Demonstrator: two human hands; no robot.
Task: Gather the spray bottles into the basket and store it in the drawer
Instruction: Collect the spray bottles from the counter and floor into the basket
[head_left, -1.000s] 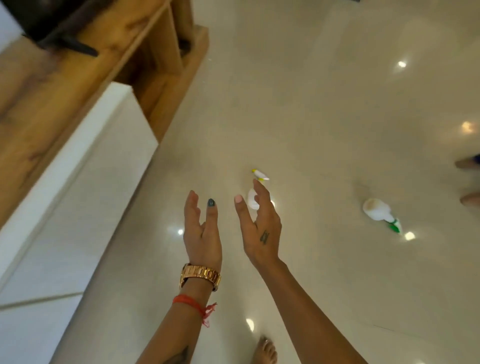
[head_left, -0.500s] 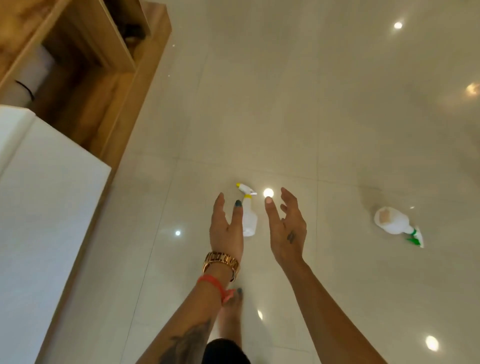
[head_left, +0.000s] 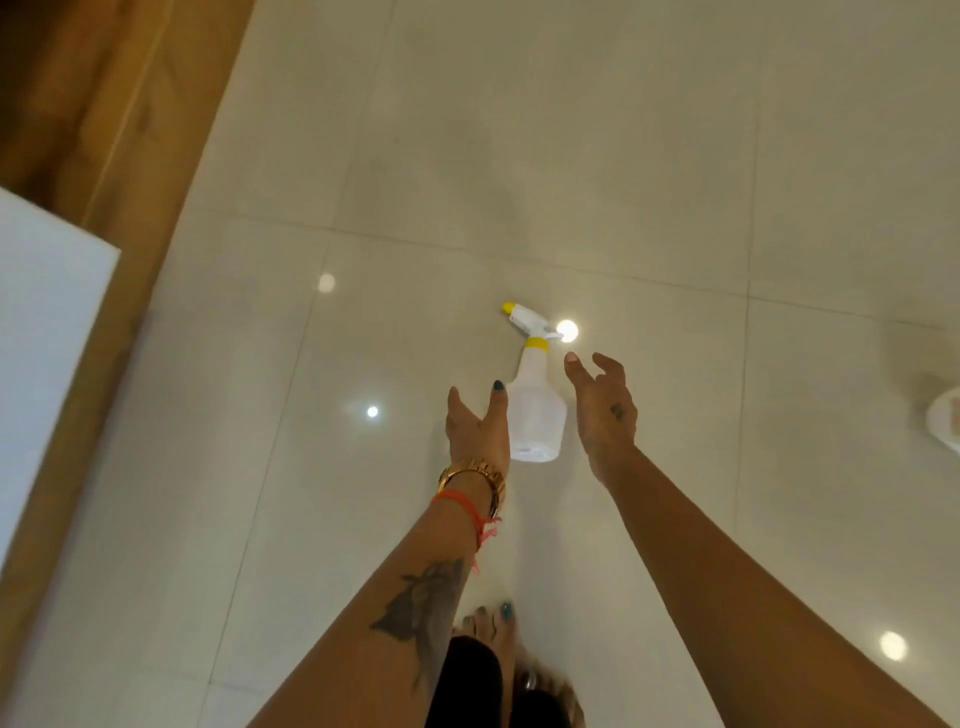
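A white spray bottle (head_left: 537, 410) with a yellow collar and yellow nozzle tip lies on the glossy tiled floor, nozzle pointing away from me. My left hand (head_left: 475, 431) hovers just left of it, fingers apart, palm facing the bottle. My right hand (head_left: 605, 410) hovers just right of it, fingers spread. Neither hand holds anything. At the right edge, part of a second white bottle (head_left: 945, 421) shows, mostly cut off. No basket or drawer is in view.
A wooden cabinet base (head_left: 119, 135) and a white panel (head_left: 41, 332) run along the left side. My bare feet (head_left: 498, 639) stand on the floor below my arms. Ceiling lights reflect as bright spots on the tiles.
I have stepped closer and looked further down; the yellow-topped bottle now lies between my two hands. The second bottle has slid to the right edge of view.
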